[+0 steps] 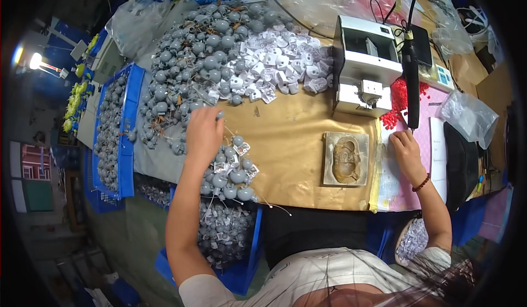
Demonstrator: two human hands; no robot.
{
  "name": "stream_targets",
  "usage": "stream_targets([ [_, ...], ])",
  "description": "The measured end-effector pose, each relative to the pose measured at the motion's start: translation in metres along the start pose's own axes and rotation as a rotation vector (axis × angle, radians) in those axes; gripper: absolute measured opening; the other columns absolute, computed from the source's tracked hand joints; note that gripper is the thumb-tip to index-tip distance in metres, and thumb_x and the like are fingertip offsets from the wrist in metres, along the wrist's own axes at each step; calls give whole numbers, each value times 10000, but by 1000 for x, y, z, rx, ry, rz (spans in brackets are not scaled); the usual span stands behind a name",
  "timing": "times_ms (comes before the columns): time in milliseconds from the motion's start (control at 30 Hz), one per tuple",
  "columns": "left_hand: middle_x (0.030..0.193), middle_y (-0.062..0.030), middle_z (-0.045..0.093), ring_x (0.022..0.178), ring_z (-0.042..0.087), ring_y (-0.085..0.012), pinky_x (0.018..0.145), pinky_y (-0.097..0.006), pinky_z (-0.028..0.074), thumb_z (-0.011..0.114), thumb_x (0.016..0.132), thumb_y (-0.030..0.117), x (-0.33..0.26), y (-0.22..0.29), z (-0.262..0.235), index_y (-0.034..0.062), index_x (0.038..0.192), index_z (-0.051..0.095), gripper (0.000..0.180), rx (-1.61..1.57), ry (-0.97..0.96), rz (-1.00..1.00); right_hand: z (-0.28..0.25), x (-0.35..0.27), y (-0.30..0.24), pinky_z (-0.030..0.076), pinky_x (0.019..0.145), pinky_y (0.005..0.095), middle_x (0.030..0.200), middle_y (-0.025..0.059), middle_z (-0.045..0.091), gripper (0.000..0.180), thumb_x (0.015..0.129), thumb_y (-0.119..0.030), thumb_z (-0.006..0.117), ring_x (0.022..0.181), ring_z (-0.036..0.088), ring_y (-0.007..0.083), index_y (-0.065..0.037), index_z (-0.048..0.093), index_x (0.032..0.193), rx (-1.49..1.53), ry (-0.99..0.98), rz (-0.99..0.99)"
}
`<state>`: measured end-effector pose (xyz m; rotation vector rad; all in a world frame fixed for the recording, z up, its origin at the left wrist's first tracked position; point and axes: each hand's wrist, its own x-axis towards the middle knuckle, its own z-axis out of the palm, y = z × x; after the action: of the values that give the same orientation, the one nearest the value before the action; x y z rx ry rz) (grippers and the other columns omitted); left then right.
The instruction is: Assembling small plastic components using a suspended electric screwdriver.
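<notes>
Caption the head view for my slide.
Left hand at grey balls, right hand near the black tool, metal block between them.

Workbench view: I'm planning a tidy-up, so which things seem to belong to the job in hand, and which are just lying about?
Likely in the job:
grey round parts, at the left hand
white plastic parts
black hanging tool and red pieces, near the right hand
recessed block

Likely lying about:
clear plastic bag, right
white sheet

Left hand [206,134] at edge of piled grey ball-shaped parts [186,60]; right hand [407,152] just below black screwdriver [410,85]; hollowed block [346,160] between hands.
</notes>
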<state>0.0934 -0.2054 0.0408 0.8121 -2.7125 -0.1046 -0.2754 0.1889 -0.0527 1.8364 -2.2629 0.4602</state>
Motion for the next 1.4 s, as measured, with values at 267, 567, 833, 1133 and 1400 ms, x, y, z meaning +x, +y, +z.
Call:
stream_targets([
  [267, 1069, -116, 606, 1007, 583, -344, 825, -446, 524, 717, 787, 77, 69, 16, 80, 75, 1090, 645, 311, 37, -31, 207, -80, 112, -10, 503, 738, 397, 933, 112, 628, 232, 751, 71, 709, 859, 602, 320, -38, 634, 941, 174, 370, -127],
  [567, 1095, -122, 584, 1024, 579, -328, 797, -443, 527, 644, 806, 41, 77, 10, 109, 39, 1051, 610, 248, 129, 8, 299, -97, 195, -1, 525, 740, 379, 911, 104, 662, 154, 818, 6, 708, 846, 632, 305, -27, 677, 965, 197, 489, -174],
  [833, 1054, -186, 559, 974, 580, -379, 795, -463, 497, 710, 837, 69, 72, 54, 112, 44, 1101, 613, 283, -211, -77, 200, -47, 52, 7, 536, 740, 431, 808, 128, 636, 50, 817, -53, 655, 828, 646, 320, -35, 678, 856, 171, -114, 169],
  [1133, 950, -173, 570, 878, 605, -374, 748, -450, 503, 710, 809, 32, 53, 54, 106, 26, 913, 641, 125, -297, -124, 272, 18, 31, 5, 526, 670, 422, 803, 119, 584, 96, 803, -65, 660, 756, 616, 308, -38, 575, 840, 34, 0, 128],
  [1400, 991, -129, 592, 923, 635, -271, 781, -364, 551, 745, 809, 31, 40, 106, 90, 36, 1012, 633, 232, -601, -213, 46, -34, 53, -19, 472, 621, 258, 843, 53, 600, 156, 812, 55, 691, 681, 560, 141, -18, 636, 939, 623, 179, 223],
])
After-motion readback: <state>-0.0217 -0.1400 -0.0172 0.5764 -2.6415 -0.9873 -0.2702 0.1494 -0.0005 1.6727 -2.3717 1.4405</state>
